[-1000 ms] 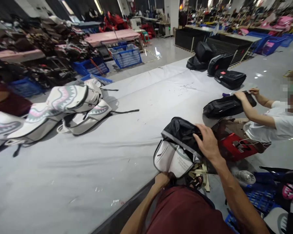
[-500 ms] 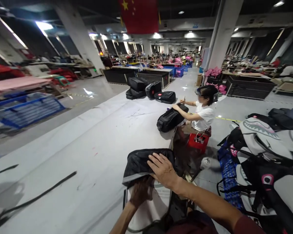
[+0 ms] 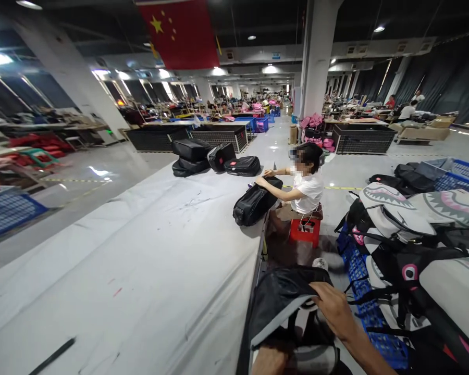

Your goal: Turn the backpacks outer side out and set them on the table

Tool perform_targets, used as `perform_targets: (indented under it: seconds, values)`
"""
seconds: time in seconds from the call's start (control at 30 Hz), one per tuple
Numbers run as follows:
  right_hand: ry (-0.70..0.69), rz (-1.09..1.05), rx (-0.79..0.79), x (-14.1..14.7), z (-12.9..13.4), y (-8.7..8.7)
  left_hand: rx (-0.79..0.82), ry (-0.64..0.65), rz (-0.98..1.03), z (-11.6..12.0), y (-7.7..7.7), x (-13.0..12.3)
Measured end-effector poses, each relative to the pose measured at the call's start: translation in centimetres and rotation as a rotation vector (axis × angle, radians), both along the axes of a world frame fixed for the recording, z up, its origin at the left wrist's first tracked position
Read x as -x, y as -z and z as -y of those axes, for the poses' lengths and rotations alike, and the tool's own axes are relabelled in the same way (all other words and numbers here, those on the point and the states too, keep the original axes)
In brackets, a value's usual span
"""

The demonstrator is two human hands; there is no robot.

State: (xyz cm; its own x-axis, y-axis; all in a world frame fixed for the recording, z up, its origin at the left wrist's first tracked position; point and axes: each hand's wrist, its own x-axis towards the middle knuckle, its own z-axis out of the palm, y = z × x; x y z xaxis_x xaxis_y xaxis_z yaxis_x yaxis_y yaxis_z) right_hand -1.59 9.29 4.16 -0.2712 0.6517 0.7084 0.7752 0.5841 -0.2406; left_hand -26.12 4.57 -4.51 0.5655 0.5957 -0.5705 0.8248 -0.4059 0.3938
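A black and light-grey backpack is between my hands at the table's near right edge, its black part raised with a grey trim along the rim. My right hand grips the right side of that rim, fingers curled over it. Low in the view, my left hand reaches under the black part, where its fingers are hidden. Farther up the table, a person in a white top handles another black bag with both hands.
Several black bags lie at the far end of the white-covered table. On the right, grey shark-mouth backpacks are heaped over a blue crate. The person sits on a red stool. A dark strip lies near left.
My view has turned right. The backpack and both hands have moved right, toward the table edge. My right hand went from lying flat on the black part to gripping its rim.
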Motion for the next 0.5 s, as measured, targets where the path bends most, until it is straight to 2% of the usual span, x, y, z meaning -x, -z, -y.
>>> perform_targets:
  seconds: [0.03, 0.1, 0.17, 0.2, 0.23, 0.27, 0.33, 0.4, 0.43, 0.5]
  values:
    - [0.052, 0.005, -0.002, -1.1, 0.7, 0.2, -0.073, 0.053, 0.072, -0.5, 0.2, -0.5]
    - [0.137, 0.032, -0.019, -3.1, 1.9, 0.4, -0.411, 0.156, 0.406, -1.6, 0.0, -1.8]
    - [0.226, 0.085, -0.056, -4.8, 2.5, 0.5, -0.866, 0.191, 0.907, -2.9, -1.6, -3.3]
    - [0.267, 0.116, -0.069, -5.5, 2.6, 0.4, -1.016, 0.166, 1.081, -3.7, -2.8, -4.1]
    - [0.305, 0.141, -0.08, -6.3, 2.6, 0.4, -1.088, 0.149, 1.137, -4.6, -4.2, -4.9]
    - [0.341, 0.157, -0.091, -7.0, 2.5, 0.4, -1.154, 0.068, 1.15, -5.6, -5.5, -5.8]
    - [0.365, 0.175, -0.086, -8.4, 2.1, 1.0, -1.165, -0.079, 1.019, -8.0, -7.1, -7.5]
    - [0.364, 0.186, -0.031, -10.0, 1.4, 2.1, -1.151, -0.134, 0.868, -10.5, -6.9, -9.0]
    - [0.353, 0.191, -0.007, -10.8, 0.9, 2.8, -1.134, -0.131, 0.836, -11.8, -6.1, -9.8]
    - [0.319, 0.204, 0.01, -12.2, -0.4, 4.3, -1.083, -0.168, 0.903, -14.1, -4.1, -11.0]
